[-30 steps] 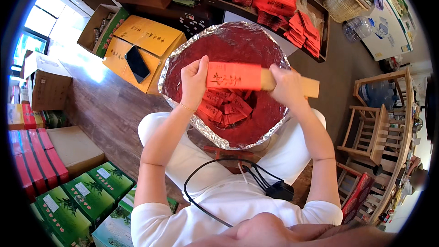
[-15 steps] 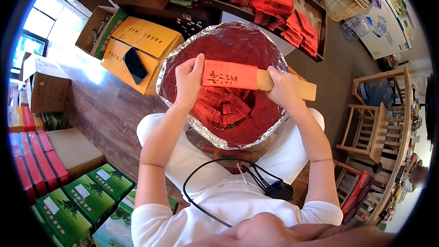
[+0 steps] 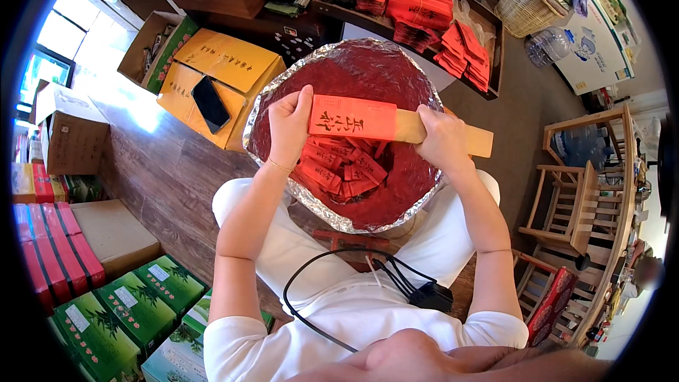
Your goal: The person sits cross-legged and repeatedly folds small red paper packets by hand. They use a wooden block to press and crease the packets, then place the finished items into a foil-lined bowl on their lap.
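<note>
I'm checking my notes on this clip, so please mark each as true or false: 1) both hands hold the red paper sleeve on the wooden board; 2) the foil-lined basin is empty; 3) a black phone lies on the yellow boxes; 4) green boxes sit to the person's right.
1) True: the left hand grips the red paper sleeve and the right hand holds the wooden board beside it.
2) False: the foil-lined basin holds a pile of red packets.
3) True: the black phone lies on the yellow boxes.
4) False: the green boxes sit to the person's lower left.

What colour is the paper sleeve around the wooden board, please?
Red sleeve with dark lettering, head view.
</note>
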{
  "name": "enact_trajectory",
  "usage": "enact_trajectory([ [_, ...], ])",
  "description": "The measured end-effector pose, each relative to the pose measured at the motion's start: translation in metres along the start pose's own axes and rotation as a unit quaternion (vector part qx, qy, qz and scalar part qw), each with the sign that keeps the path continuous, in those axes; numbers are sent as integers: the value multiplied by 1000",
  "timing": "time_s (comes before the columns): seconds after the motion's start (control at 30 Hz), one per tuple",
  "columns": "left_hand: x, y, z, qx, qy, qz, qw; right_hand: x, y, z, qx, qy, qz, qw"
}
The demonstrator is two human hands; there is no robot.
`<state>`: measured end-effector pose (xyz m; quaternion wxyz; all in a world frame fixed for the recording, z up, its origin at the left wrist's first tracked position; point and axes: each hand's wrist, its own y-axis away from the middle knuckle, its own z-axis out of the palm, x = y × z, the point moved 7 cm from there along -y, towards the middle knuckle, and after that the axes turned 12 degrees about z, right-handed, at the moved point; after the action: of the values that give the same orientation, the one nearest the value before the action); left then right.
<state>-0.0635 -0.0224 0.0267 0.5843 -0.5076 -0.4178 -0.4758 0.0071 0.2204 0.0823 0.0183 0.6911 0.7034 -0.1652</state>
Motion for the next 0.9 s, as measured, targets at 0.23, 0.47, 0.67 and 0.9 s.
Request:
enact_trajectory([
  [0.23,4,-3,-2,22,24,-6,999,6,2,0,12,-6,7,1000],
  [0.47,8,0,-1,2,-4,-13,1000,3,3,0,-3,-10,-5,1000],
  [0.67,3,1,4,-24,-47,24,998,5,1,-1,5,-7,-5,1000],
  [0.9,20,-20,-42,37,41,-17,998,70,6,-62,80,40,109,990],
])
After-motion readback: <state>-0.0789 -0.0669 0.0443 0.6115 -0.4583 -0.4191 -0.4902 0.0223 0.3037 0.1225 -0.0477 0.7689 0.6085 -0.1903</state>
